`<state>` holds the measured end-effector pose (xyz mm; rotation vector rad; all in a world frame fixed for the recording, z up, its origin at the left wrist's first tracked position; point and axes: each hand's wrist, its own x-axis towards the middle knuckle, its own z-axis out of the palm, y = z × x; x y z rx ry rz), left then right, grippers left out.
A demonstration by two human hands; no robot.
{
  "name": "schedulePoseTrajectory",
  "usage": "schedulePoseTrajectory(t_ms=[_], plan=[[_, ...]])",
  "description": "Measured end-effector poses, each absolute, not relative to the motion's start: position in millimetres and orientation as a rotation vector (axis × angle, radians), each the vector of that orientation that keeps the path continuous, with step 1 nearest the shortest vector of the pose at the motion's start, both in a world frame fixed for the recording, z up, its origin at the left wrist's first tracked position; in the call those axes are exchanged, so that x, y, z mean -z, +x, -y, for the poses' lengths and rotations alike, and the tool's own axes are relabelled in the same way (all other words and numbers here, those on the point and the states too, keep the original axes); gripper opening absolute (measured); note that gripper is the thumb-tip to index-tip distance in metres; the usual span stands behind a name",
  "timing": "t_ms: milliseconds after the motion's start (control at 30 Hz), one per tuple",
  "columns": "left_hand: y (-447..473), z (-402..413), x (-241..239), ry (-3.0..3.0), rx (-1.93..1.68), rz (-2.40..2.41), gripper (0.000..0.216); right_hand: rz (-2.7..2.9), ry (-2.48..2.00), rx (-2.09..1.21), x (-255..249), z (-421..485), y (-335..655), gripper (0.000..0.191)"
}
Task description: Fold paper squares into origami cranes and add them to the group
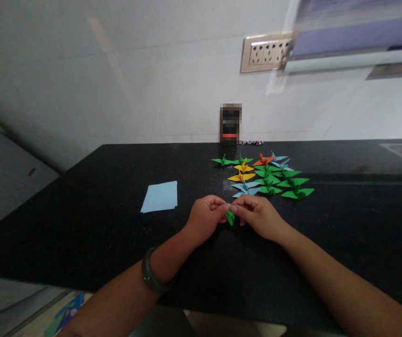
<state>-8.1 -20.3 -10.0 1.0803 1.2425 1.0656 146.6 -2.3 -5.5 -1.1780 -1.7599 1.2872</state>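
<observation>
Between my two hands is a small piece of folded green paper point(230, 217), its lower point sticking out below the fingertips. My left hand point(208, 216) pinches it from the left, a bangle on that wrist. From the right, my right hand point(257, 214) pinches the same paper, thumb tips nearly meeting. Fingers cover the paper's upper part. Just beyond my hands stand several folded paper cranes: green ones point(298, 191), yellow ones point(242, 177), light blue ones point(245, 186) and an orange one point(263, 160).
A stack of light blue paper sheets point(160, 196) lies left of my hands on the black countertop point(81, 210). Against the wall stands a phone-like upright object point(230, 124), pixelated, with a beaded strand point(252, 142) beside it. A socket panel point(266, 52) is on the wall.
</observation>
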Motion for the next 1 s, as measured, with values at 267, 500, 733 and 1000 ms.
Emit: schedulePoseTrajectory(t_ms=[267,500,733,1000], plan=[[-10.0,21.1,9.0,1.262,-1.002,-1.228,0.013,1.842,-1.151,-1.169,7.0,4.0,147.7,0.017],[-15.4,22.1,6.6,1.572,-1.017,-1.252,0.022,1.766,-1.084,-1.280,5.3,8.6,143.8,0.027],[-16.9,20.7,7.4,1.662,-0.986,-1.257,0.023,1.739,-1.113,-1.334,5.3,9.2,142.9,0.024],[-9.8,18.1,7.9,1.109,-0.991,-1.094,0.026,1.470,-1.116,-1.271,13.0,2.4,144.4,0.024]])
